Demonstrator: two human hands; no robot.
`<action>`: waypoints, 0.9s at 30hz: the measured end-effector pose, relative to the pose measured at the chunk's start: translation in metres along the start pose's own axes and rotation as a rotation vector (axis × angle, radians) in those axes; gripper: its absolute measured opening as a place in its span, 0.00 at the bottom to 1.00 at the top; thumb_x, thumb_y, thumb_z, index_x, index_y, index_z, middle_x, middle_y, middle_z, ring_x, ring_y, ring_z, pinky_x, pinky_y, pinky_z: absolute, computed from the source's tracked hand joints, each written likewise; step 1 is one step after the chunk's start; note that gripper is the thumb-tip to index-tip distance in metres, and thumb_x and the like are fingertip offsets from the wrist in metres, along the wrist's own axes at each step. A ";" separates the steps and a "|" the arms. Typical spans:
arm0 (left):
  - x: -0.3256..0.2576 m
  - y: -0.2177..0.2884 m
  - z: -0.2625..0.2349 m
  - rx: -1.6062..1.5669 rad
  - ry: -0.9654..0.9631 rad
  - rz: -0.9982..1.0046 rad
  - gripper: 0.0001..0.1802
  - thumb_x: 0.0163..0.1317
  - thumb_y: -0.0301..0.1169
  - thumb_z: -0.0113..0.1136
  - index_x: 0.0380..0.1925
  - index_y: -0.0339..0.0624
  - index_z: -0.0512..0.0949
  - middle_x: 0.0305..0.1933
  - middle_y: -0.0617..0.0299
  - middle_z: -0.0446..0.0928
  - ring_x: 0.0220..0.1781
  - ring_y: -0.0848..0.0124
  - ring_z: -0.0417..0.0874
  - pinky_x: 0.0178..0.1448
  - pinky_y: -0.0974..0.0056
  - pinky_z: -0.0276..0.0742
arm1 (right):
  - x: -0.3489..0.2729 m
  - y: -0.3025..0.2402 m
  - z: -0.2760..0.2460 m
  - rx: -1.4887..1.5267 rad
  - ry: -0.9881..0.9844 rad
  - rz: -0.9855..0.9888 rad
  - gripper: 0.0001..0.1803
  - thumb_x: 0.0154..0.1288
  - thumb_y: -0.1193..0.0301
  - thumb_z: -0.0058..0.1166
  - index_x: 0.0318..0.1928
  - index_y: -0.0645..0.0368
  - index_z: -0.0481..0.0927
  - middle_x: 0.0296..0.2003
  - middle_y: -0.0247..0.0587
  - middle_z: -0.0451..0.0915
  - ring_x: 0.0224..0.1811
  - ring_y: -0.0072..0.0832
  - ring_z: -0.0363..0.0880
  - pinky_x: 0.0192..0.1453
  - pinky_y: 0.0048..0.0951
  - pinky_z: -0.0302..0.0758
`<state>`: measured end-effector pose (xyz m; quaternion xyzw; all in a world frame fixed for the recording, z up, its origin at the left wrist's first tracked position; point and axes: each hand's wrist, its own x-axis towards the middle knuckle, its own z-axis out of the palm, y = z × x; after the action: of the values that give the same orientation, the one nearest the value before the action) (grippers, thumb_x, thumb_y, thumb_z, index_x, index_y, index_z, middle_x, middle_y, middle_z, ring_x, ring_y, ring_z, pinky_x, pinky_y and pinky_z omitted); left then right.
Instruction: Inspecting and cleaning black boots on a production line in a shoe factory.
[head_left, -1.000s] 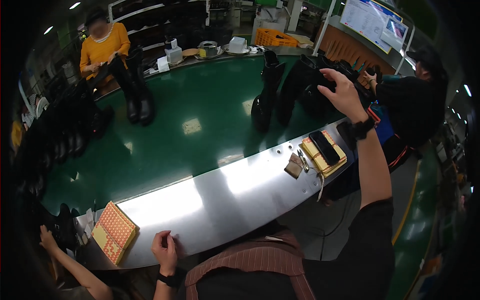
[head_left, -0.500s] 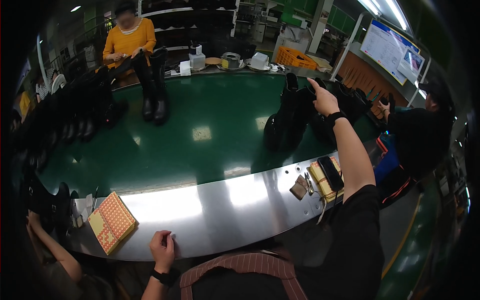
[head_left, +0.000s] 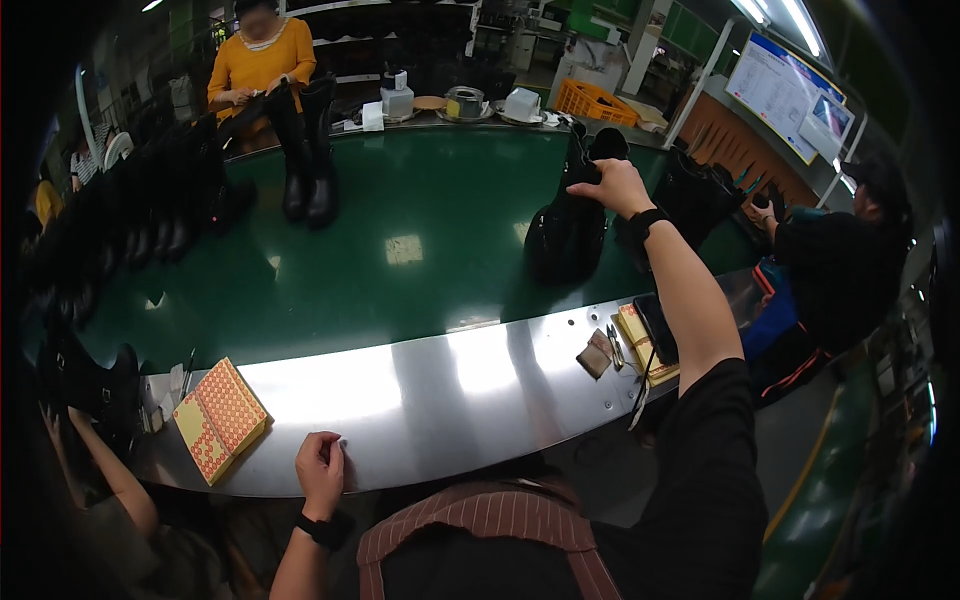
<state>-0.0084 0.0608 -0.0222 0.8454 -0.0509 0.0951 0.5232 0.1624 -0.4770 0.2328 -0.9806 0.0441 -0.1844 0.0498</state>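
A pair of tall black boots point(head_left: 568, 235) stands upright, right of centre on the green tabletop. My right hand point(head_left: 615, 188) is closed on the upper shaft of a boot in that pair, its thumb pointing left. Some of its fingers are hidden behind the boot. My left hand point(head_left: 321, 470) rests at the near edge of the metal strip with its fingers curled in. Whatever those fingers hold, if anything, is hidden.
More black boots point(head_left: 700, 195) stand to the right, near a person in black point(head_left: 845, 250). Another boot pair point(head_left: 305, 170) stands by a person in orange point(head_left: 262, 60). Patterned boxes point(head_left: 222, 420), a brown pad point(head_left: 595, 354) and small snips point(head_left: 615, 345) lie on the metal strip point(head_left: 430, 420).
My right hand has come down and left, from pointing above the boots to gripping a boot's shaft. The boots now stand closer together. My left hand stays curled at the edge.
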 end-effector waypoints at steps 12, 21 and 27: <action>0.076 0.196 0.039 -0.264 -0.240 0.621 0.55 0.43 0.42 0.81 0.70 0.43 0.60 0.70 0.47 0.59 0.73 0.53 0.61 0.74 0.52 0.59 | -0.152 -0.133 -0.090 0.583 0.124 -0.378 0.18 0.56 0.63 0.72 0.32 0.67 0.83 0.19 0.37 0.80 0.19 0.15 0.73 0.23 0.22 0.68; 0.102 0.274 0.027 0.063 -0.187 1.157 0.42 0.28 0.41 0.85 0.48 0.43 0.75 0.49 0.58 0.73 0.60 0.57 0.74 0.71 0.53 0.63 | -0.184 -0.148 -0.100 0.599 -0.117 -0.644 0.35 0.50 0.73 0.72 0.60 0.57 0.73 0.31 0.40 0.83 0.29 0.30 0.81 0.35 0.27 0.76; 0.077 0.277 0.024 0.104 0.152 1.113 0.30 0.32 0.40 0.83 0.33 0.47 0.72 0.33 0.64 0.73 0.40 0.62 0.74 0.50 0.60 0.60 | -0.159 -0.107 -0.093 0.437 0.245 -0.570 0.29 0.49 0.83 0.64 0.56 0.56 0.80 0.39 0.46 0.85 0.36 0.30 0.85 0.42 0.26 0.79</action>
<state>0.0178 -0.0831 0.2262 0.7064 -0.4466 0.4195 0.3542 -0.0121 -0.3621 0.2747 -0.8904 -0.2653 -0.3117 0.1989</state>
